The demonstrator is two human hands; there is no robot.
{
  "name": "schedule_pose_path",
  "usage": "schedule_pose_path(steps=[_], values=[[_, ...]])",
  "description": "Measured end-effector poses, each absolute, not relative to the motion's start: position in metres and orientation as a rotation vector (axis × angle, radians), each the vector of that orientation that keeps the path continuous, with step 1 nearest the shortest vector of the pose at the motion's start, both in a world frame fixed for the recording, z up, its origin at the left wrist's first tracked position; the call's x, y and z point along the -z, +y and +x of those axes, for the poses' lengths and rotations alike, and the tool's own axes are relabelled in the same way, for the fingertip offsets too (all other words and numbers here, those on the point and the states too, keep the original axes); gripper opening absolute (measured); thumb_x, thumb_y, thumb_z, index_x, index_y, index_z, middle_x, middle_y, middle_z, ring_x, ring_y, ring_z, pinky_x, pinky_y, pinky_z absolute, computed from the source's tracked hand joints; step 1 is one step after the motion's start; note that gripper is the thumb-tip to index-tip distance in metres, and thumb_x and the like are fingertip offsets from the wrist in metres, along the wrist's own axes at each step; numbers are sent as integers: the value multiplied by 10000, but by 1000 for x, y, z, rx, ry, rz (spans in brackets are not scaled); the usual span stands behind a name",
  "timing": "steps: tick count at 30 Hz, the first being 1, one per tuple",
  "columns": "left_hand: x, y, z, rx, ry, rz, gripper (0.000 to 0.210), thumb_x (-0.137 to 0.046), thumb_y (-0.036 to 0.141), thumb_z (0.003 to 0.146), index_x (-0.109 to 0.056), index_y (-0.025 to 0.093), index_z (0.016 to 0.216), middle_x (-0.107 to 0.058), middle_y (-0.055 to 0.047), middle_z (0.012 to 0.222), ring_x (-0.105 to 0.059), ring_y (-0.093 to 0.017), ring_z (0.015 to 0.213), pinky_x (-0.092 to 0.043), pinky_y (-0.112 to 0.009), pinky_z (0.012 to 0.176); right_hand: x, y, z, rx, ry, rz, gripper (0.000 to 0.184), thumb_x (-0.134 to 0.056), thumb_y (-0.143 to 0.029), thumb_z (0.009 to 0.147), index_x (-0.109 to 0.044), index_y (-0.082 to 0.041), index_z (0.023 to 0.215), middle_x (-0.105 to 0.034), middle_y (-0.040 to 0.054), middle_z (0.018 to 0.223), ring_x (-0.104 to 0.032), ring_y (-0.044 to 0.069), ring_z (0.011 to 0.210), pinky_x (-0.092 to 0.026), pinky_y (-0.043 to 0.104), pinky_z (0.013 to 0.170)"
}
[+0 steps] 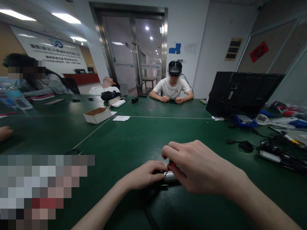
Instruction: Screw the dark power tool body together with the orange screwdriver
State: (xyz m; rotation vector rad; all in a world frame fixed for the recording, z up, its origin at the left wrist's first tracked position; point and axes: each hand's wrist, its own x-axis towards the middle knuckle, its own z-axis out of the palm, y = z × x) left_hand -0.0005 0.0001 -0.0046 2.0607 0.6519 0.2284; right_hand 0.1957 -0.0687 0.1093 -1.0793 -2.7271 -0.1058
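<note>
Just above the green table, my left hand (147,174) has thumb and fingers closed on the dark end of a silver-and-black cylindrical tool (169,176). My right hand (196,166) is raised over that tool, with its thumb and fingers pinched round a small orange-red and black piece (170,164). Most of this piece is hidden by the right fingers, so its kind does not show. A thin dark strand runs from it down across the silver barrel. The tool's right end lies behind my right hand. Below the hands a dark cord (150,209) trails towards me.
The green table (134,137) carries an open box (97,115) and white paper (121,118) at mid left. To the right stand a black monitor (240,92), tangled cables (246,146) and another silver-and-black tool (268,156). A person (174,86) sits opposite; others sit at left.
</note>
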Motion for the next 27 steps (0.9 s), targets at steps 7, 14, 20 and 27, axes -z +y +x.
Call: schedule_pose_path(steps=[7,14,20,27], values=[[5,0,1,-222,688,2071,177,-534,246,867,-652,176,978,-659,-16,1012,-571,-211,929,-422,-277,833,-109,-67,195,152,-2711,-1140,91,-469,-299,901,-474,-210,914,-573,-24,775,-452,122,579,-209,248,478],[5,0,1,-237,637,2070,176,-520,226,884,-669,202,976,-648,-1,1007,-564,-200,946,-409,-273,856,-113,-67,197,81,-2747,-1082,128,-524,-208,801,-469,-192,916,-576,-2,891,-465,115,615,-240,237,482],[4,0,0,-218,705,2028,172,-538,225,863,-656,188,983,-640,-11,1036,-568,-208,953,-411,-294,874,-108,-64,196,168,-2691,-1100,139,-446,-344,925,-477,-211,898,-552,-35,720,-417,109,540,-195,245,473],[6,1,1,-212,659,2039,177,-518,208,865,-659,187,970,-646,-11,995,-560,-213,957,-414,-299,874,-112,-69,197,59,-2726,-1056,84,-514,-257,849,-466,-195,880,-575,-7,852,-455,109,614,-240,244,496]])
